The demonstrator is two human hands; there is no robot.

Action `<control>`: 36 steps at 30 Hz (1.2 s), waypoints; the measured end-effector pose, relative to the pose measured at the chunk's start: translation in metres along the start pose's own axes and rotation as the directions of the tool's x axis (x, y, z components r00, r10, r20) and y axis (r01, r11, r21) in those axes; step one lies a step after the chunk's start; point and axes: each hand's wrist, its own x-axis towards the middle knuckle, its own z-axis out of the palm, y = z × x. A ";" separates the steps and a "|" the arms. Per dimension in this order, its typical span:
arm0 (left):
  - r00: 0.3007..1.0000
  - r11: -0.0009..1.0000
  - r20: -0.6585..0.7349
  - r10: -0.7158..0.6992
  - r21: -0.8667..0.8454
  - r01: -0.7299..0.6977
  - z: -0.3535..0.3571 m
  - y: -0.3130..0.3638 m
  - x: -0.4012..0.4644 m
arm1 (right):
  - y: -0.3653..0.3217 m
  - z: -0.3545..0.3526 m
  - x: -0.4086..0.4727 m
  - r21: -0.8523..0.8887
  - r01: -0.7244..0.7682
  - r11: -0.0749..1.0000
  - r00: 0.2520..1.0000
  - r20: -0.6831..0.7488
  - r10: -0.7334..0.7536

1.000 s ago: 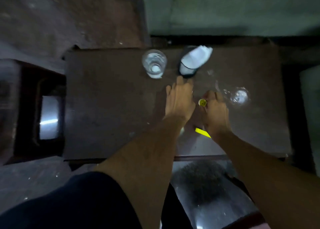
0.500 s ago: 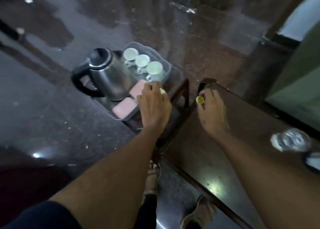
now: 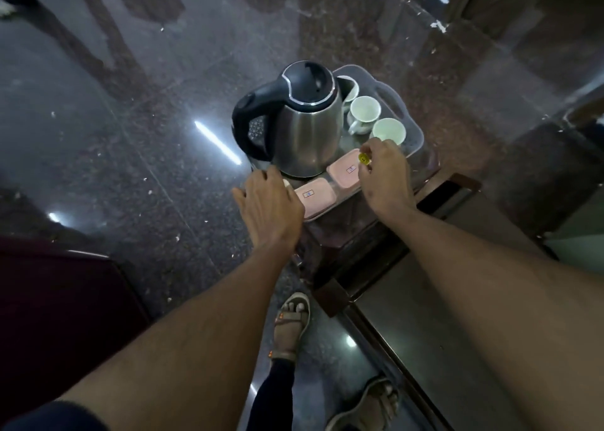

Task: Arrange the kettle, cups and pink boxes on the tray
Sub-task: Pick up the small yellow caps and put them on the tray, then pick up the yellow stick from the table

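A: Clear plastic tray [image 3: 412, 136] on a small dark wooden table [image 3: 385, 234], loaded. Stainless steel electric kettle with black lid and handle [image 3: 300, 120] standing upright on the tray's left part, handle turned left.

B: Three white ceramic cups [image 3: 364, 109] lined along the tray's right side, mouths up, insides looking empty. Farthest one half hidden behind the kettle.

A: Two flat pink boxes [image 3: 317, 195] lying side by side along the near edge of the tray, each with a small label on top. Touching or a hair apart, hard to tell.

B: Left hand [image 3: 269, 210] spread wide, palm down, at the tray's near left corner, fingertips close to the kettle's base. Covering the end of the nearer pink box. Gripping nothing visible.

A: Right hand [image 3: 385, 176] over the tray's near right part, just below the nearest cup, covering one end of the other pink box. Fingers curled, pinching a small round yellow object [image 3: 363, 159] between thumb and forefinger.

B: Below, sandalled feet [image 3: 291, 323] on the dark polished stone floor [image 3: 130, 136], beside a larger glossy dark table [image 3: 441, 349].
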 end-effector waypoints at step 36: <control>0.603 0.841 0.618 0.504 -0.193 -0.506 0.090 0.161 -0.307 | 0.259 -0.054 -0.356 -0.014 -0.802 0.598 0.598 -0.021 0.801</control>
